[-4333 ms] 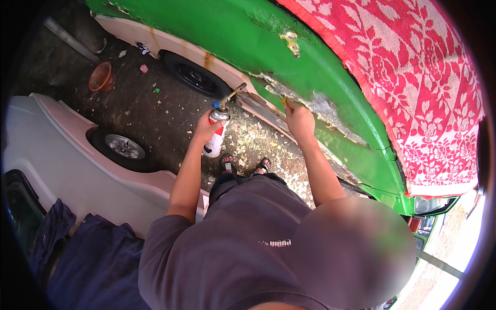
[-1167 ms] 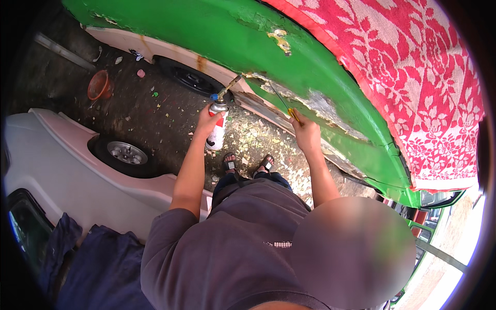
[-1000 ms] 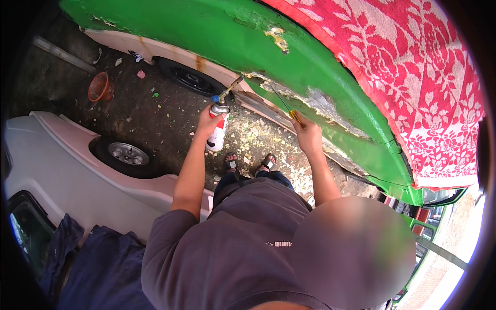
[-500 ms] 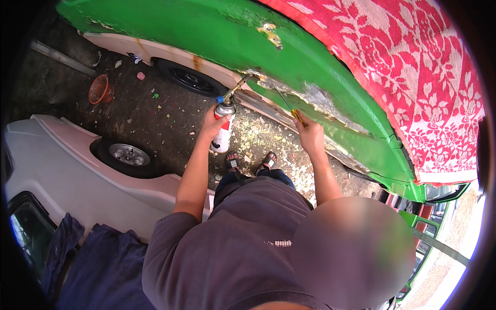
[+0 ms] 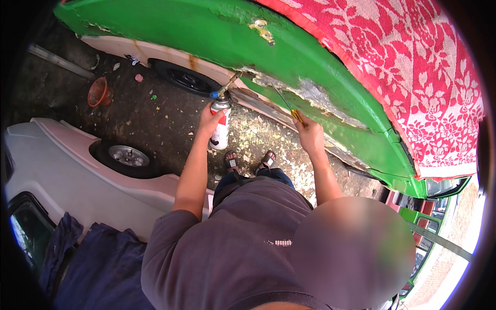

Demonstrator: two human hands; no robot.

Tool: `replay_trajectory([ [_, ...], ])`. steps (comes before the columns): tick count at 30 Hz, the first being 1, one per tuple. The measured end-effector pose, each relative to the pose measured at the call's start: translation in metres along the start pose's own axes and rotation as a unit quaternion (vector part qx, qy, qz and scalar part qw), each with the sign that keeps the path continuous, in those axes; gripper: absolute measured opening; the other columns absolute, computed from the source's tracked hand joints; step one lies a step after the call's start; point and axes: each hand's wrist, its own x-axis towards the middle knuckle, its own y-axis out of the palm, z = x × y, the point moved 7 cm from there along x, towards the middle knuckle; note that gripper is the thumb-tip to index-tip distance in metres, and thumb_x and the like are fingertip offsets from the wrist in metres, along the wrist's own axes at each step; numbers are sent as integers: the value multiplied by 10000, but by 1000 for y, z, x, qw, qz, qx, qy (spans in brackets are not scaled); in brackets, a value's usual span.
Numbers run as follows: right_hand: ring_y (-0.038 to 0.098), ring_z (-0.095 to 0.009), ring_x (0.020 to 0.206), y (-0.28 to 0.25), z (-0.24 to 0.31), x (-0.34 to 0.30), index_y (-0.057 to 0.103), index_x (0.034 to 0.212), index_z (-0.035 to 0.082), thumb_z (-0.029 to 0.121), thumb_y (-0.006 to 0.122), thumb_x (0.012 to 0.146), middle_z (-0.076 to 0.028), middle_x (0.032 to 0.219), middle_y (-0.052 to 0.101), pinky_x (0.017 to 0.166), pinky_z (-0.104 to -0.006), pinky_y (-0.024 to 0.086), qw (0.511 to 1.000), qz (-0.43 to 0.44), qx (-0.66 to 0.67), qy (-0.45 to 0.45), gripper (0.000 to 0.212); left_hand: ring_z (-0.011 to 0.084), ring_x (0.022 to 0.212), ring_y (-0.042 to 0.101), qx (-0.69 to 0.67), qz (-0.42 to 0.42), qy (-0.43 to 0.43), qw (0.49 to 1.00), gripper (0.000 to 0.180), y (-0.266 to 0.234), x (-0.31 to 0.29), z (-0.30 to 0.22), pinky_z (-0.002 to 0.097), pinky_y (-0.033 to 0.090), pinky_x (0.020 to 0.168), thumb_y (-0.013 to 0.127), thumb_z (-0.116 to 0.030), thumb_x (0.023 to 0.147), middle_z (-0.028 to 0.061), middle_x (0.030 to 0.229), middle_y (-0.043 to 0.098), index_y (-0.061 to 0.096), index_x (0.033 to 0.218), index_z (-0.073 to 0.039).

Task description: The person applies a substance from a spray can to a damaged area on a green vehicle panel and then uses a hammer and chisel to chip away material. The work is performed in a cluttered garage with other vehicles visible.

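Observation:
My left hand is closed around a white and red gas canister topped by a blowtorch head with a blue knob. Its nozzle points up and right at the lower side of a green vehicle body; no flame can be made out. In my right hand is a screwdriver-like tool with a yellow handle. Its thin metal shaft reaches up-left to the peeled, rough grey patch on the green panel. Whether the tip touches the panel is hard to tell.
Behind me at left stands a pale car with dark cloth over it. Paint flakes litter the ground around my feet. An orange bucket lies at far left. A red floral cloth covers the green vehicle's upper part.
The blowtorch nozzle has shifted slightly left along the panel, and the canister hangs a little more upright. My right hand and its tool have barely moved.

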Motion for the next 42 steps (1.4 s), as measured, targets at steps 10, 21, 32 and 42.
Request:
replay_trajectory([
  [10, 654, -345, 762, -4, 15, -1, 635, 1227, 160, 260, 625, 856, -254, 848, 654, 718, -394, 502, 999, 20, -37, 14, 384, 150, 858, 622, 13, 12, -17, 1000, 379, 5, 3, 8, 306, 500, 765, 714, -105, 779, 76, 998, 660, 592, 1128, -20],
  [21, 658, -388, 774, 2, 40, 15, 622, 1247, 193, 273, 612, 871, -272, 864, 643, 725, -433, 502, 997, -13, -43, -70, 385, 163, 895, 621, -15, 20, -8, 1000, 418, 5, -1, -3, 311, 495, 807, 716, -92, 768, 84, 1024, 658, 574, 1153, -12],
  [32, 669, -383, 789, 27, 116, 55, 667, 1109, 127, 199, 531, 901, -211, 843, 676, 706, -467, 541, 957, 90, -245, -129, 259, 160, 909, 622, 8, -13, 2, 1000, 441, -25, -33, -22, 308, 490, 817, 693, -84, 774, 82, 1032, 655, 556, 1184, 1],
  [42, 688, -356, 853, 30, 157, 63, 685, 928, 20, 53, 546, 797, -219, 914, 685, 718, -433, 562, 911, 145, -344, -174, 194, 138, 926, 605, -30, -44, 1, 999, 430, -51, -53, -10, 296, 472, 835, 708, -110, 765, 66, 1017, 656, 569, 1155, 7],
])
